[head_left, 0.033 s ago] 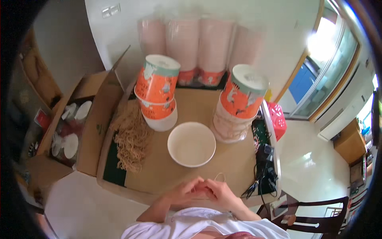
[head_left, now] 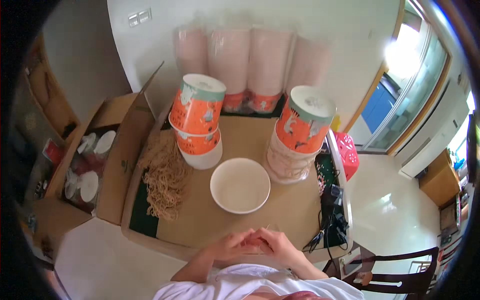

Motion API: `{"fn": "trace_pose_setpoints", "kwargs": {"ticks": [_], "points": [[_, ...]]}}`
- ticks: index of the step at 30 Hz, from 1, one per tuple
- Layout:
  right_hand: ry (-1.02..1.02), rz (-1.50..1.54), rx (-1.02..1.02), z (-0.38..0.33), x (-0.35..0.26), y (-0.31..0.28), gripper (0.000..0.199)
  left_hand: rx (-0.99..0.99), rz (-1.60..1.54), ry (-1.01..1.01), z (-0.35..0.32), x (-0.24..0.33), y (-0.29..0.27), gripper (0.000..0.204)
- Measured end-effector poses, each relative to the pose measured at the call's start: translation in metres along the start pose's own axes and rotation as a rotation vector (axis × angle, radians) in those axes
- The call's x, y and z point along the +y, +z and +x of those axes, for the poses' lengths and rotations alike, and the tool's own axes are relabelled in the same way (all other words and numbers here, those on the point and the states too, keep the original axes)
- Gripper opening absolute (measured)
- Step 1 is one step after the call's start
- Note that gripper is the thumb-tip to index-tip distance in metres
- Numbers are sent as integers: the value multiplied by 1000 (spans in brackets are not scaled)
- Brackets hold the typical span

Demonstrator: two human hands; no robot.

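Note:
My left hand [head_left: 231, 246] and my right hand [head_left: 276, 246] meet at the near edge of the table, fingers bent and fingertips together. A thin light string [head_left: 268, 227] sticks out above the right fingers, and both hands pinch it. Just beyond them stands an open white paper bucket [head_left: 240, 186], with nothing seen inside. To its left lies a tangled heap of tan strings [head_left: 166, 177]. Behind that heap, an orange and green paper bucket [head_left: 198, 105] rests upside down on other buckets. On the right, another upturned bucket [head_left: 306, 120] tops a stack wrapped with string [head_left: 287, 162].
Tall plastic-wrapped bucket stacks [head_left: 250, 65] line the wall behind the cardboard-covered table [head_left: 200, 225]. An open carton [head_left: 112, 175] of white items stands left. Black cables [head_left: 330, 220] lie at the right edge, near a red stool [head_left: 346, 155] and a dark chair [head_left: 405, 272].
The string loop above my right hand has become smaller and lower. My hands stay together in nearly the same place; the whole view has shifted slightly.

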State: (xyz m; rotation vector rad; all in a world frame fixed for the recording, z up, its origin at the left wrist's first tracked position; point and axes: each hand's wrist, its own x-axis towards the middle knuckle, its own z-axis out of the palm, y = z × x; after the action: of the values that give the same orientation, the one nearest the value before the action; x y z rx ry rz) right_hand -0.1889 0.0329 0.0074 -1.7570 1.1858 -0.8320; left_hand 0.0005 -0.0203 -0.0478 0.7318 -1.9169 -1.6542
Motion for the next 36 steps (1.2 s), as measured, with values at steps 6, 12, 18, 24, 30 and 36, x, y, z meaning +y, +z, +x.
{"fn": "trace_pose_setpoints", "kwargs": {"ticks": [6,12,18,24,30,36], "points": [[36,170,14,0,-2,-4,17,-148,-79,-109,-6,7,-8,13],[38,218,54,13,16,9,21,197,-185,-184,-19,6,-9,17],[-25,27,-89,21,11,26,20,434,162,209,-13,-5,4,18],[-155,-141,-187,40,4,39,14,331,343,195,-28,-18,-20,14],[-200,-139,-146,34,-4,59,14,191,79,108,-32,-30,-21,24],[-144,63,-50,28,17,75,19,336,108,344,-35,-42,-18,31]]}}
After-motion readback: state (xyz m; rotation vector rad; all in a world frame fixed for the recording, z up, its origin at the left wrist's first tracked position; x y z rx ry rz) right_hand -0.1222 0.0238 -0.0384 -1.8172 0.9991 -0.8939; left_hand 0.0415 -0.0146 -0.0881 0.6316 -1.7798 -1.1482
